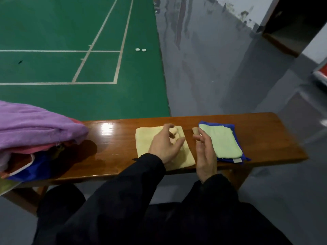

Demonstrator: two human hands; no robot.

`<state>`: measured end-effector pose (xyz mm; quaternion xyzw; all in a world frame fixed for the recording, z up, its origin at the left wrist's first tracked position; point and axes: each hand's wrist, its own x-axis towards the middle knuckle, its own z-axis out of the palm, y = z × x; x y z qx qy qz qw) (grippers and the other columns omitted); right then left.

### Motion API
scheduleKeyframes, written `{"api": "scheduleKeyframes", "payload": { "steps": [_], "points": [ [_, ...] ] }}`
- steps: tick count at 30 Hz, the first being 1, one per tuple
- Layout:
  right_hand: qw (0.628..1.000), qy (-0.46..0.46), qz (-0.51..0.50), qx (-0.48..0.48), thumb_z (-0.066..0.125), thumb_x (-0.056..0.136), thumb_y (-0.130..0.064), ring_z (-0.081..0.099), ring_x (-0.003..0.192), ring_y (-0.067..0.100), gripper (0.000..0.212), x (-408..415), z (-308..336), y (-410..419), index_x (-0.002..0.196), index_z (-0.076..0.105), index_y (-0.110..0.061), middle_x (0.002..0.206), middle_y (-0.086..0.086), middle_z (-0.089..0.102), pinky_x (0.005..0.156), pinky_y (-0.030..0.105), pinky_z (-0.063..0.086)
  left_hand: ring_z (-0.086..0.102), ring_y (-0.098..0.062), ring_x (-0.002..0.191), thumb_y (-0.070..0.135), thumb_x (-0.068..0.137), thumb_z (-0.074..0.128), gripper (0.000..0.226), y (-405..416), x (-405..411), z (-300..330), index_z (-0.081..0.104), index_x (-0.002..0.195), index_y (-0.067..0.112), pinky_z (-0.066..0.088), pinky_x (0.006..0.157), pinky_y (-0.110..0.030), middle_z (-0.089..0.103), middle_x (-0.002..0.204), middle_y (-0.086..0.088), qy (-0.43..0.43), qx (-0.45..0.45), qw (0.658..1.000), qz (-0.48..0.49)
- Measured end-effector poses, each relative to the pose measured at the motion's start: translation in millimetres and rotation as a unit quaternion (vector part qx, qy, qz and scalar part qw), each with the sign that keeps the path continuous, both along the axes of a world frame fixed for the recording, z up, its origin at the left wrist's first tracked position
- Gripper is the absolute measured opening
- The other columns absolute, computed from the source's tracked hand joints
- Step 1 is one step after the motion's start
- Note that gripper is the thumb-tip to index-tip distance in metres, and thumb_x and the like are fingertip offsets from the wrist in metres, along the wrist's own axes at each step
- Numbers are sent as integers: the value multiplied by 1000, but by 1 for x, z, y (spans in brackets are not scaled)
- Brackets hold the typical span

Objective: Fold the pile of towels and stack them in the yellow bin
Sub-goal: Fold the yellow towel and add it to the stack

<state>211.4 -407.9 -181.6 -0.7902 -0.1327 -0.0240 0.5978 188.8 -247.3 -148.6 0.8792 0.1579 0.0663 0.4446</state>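
Green towel (223, 141) folded on blue towel (237, 159) near bench (113, 152) right end; yellow towel (145, 138) mid-fold under relaxed left hand (165, 145); right hand (205, 154) loose, empty; pile (35, 126) at left end unfolded; bin unseen.

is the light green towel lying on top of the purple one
No, the light green towel lies on a blue towel; the purple towel is far left.

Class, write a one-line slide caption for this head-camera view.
Left hand rests on a folded yellow towel on the wooden bench; right hand hovers open.
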Motion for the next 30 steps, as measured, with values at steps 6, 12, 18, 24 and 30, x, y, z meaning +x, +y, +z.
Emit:
{"api": "scheduleKeyframes", "payload": {
  "steps": [6,12,18,24,30],
  "points": [
    [997,-7,-17,-78,51,100,-47,55,120,-1,41,-7,1,-11,137,55,-30,129,-14,59,97,20,49,58,-6,105,32,98,62,28,-1,-45,-32,61,123,19,50,94,-26,62,115,8,-104,11,994,22],
    [960,25,6,-277,59,102,-31,61,100,9,17,14,17,33,115,68,-24,114,-7,66,87,27,55,51,-16,112,30,95,64,40,49,-80,-59,56,130,13,47,102,-39,52,127,-2,0,4,987,161],
    [885,56,63,-457,63,95,-46,61,98,21,31,36,12,73,111,67,-20,108,-1,68,83,35,52,50,-14,113,34,92,69,45,52,-86,-65,55,131,15,44,101,-32,46,125,3,4,-6,992,122],
    [889,102,41,-444,67,95,-44,60,92,17,24,41,6,73,108,63,-24,102,-5,66,76,31,49,50,-13,113,39,93,66,46,56,-87,-67,52,132,19,46,103,-36,43,126,6,3,-34,992,122],
    [891,107,49,-438,67,95,-44,60,90,16,15,44,7,75,101,62,-31,101,-6,67,74,30,49,50,-15,117,56,84,55,57,51,-83,-66,53,130,23,45,104,-47,43,128,7,18,-37,991,126]
  ]
}}
